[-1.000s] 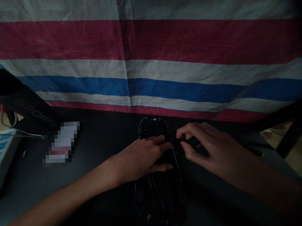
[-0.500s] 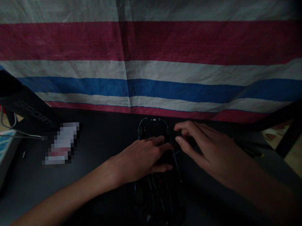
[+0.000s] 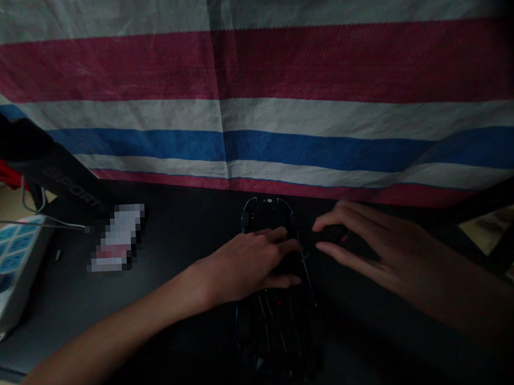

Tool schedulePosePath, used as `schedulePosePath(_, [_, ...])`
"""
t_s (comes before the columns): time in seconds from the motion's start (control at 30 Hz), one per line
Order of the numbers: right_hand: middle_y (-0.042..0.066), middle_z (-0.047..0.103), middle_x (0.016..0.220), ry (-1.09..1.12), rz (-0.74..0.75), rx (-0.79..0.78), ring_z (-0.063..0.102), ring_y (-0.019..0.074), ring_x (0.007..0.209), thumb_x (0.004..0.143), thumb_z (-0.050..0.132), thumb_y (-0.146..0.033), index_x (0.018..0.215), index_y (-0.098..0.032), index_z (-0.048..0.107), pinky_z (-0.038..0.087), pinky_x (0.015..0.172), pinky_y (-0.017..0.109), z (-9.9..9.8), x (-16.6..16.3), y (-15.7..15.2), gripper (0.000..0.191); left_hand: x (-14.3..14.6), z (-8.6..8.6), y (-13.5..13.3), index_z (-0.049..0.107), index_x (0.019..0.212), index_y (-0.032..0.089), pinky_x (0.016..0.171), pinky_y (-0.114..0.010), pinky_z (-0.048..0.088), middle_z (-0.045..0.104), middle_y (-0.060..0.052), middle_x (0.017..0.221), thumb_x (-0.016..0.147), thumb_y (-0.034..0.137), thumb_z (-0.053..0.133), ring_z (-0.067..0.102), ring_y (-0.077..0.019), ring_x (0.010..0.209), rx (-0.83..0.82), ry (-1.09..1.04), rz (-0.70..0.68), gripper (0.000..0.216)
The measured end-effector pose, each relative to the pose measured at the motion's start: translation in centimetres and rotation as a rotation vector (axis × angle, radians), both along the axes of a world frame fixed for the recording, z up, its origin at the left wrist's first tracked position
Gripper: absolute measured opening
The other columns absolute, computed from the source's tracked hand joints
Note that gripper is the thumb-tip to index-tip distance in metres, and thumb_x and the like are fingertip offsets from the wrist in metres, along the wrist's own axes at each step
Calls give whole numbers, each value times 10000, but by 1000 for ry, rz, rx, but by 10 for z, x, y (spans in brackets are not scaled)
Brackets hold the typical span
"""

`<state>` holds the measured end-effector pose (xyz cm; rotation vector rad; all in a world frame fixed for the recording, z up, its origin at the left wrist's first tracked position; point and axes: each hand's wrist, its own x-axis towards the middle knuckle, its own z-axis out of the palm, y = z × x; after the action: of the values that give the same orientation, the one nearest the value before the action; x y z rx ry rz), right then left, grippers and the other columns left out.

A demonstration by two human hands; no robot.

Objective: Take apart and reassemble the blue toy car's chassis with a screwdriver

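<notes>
A black toy car [image 3: 282, 327] lies on the dark tabletop with its underside apparently up, its front end away from me. My left hand [image 3: 260, 260] rests across its middle, fingers curled over the body and holding it down. To the right of the car, my right hand [image 3: 361, 244] is curled, thumb and fingers around a small dark rounded piece [image 3: 334, 233] that looks like a toy wheel. A dark wheel [image 3: 245, 221] shows at the car's front left. The dim light hides much of the car's detail.
A striped red, white and blue tarp [image 3: 254, 119] hangs behind the table [image 3: 177, 218]. At left are a blurred-out flat item [image 3: 118, 238], a power strip [image 3: 12, 254] with a cable, and a dark post marked SPORT [image 3: 73, 183].
My right hand has moved right, away from the car's front right side, with the dark wheel-like piece now showing between its fingers. My left hand stays on the car. The view has shifted slightly.
</notes>
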<state>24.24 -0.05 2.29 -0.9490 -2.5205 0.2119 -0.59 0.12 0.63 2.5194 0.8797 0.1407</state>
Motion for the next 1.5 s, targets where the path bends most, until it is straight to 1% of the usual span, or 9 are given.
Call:
schedulePosePath(0.23, [73,672,1260,-47,-33,-67,663,225,1179,1040,509,-249,1360,-270,532,553,988,393,1,-8,-8,321,-1,-5,1,584,1390,191,933,-382,577,627,-121,1339,1027,444,612,700,-274,1140,-2,-27,-5,444])
schedulePosePath(0.43, [70,752,1183,-30,-126,18,732,233,971,1038,533,-247,1226,-246,564,565,862,400,-6,-22,-9,191,-1,-4,1,600,1369,173,929,-396,583,627,-130,1344,1025,447,612,705,-284,1134,1,-22,-1,440])
schedulePosePath(0.53, [73,724,1230,-11,-114,-29,708,227,1033,988,522,-161,1223,-244,531,547,871,380,-6,-20,-9,249,0,-1,0,594,1386,196,911,-382,584,629,-116,1334,1020,430,626,706,-278,1132,-10,-16,-2,435])
schedulePosePath(0.73, [7,705,879,-38,-148,-3,646,199,767,1032,535,-267,1080,-253,578,491,744,370,-3,-14,-8,66,1,-1,0,575,1414,188,902,-374,576,634,-111,1298,1023,438,618,708,-271,1098,10,5,3,466])
schedulePosePath(0.9, [50,697,1137,-10,-80,-15,645,224,1036,951,561,-146,1186,-234,541,494,892,385,-3,-15,-7,252,1,-1,-1,584,1412,206,919,-382,581,618,-109,1338,1022,416,627,698,-274,1137,-9,4,5,445])
schedulePosePath(1.1, [20,699,899,-76,-126,70,635,202,787,1039,536,-270,1053,-232,584,478,775,392,-2,-15,-7,63,1,-2,-1,584,1400,178,923,-397,581,637,-114,1294,1026,444,609,707,-278,1105,10,2,4,459])
schedulePosePath(1.27, [53,707,1119,-36,-80,27,668,239,1031,936,551,-145,1174,-235,546,484,945,423,-2,-15,-8,254,1,0,-1,598,1391,207,914,-379,580,629,-110,1325,1022,425,625,705,-270,1123,-9,-21,5,429])
schedulePosePath(1.43, [14,686,841,-61,-178,20,648,213,741,1024,521,-279,1040,-242,558,496,700,363,-5,-16,-8,55,0,0,-1,591,1395,187,886,-372,581,645,-109,1273,1027,445,610,718,-260,1061,4,-9,9,449])
schedulePosePath(1.5, [20,680,871,-38,-141,-6,651,210,791,1010,511,-227,1019,-243,531,500,710,350,-5,-15,-8,27,0,0,0,585,1407,199,897,-374,580,640,-106,1285,1026,448,610,715,-260,1077,-5,-8,9,456])
